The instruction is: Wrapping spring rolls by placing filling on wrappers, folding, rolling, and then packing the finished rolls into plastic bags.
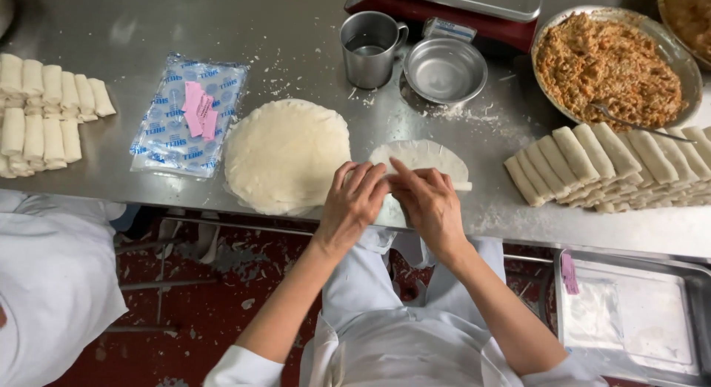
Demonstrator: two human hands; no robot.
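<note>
A round white wrapper (426, 156) lies on the steel table (296, 46) near its front edge, partly rolled up from the near side. My left hand (354, 202) and my right hand (428, 203) both press on the rolled near edge, fingers curled over it. A stack of flat round wrappers (285, 154) lies just left of my left hand. What is inside the roll is hidden under my fingers.
Rows of finished rolls (607, 165) lie at the right, more rolls (44, 109) at the far left. A wide bowl of minced filling (607, 65) with a spoon, a small steel bowl (444, 70), a metal mug (368, 48), a plastic packet (185, 117). A steel tray (629, 313) sits lower right; a person's white sleeve (52, 283) at left.
</note>
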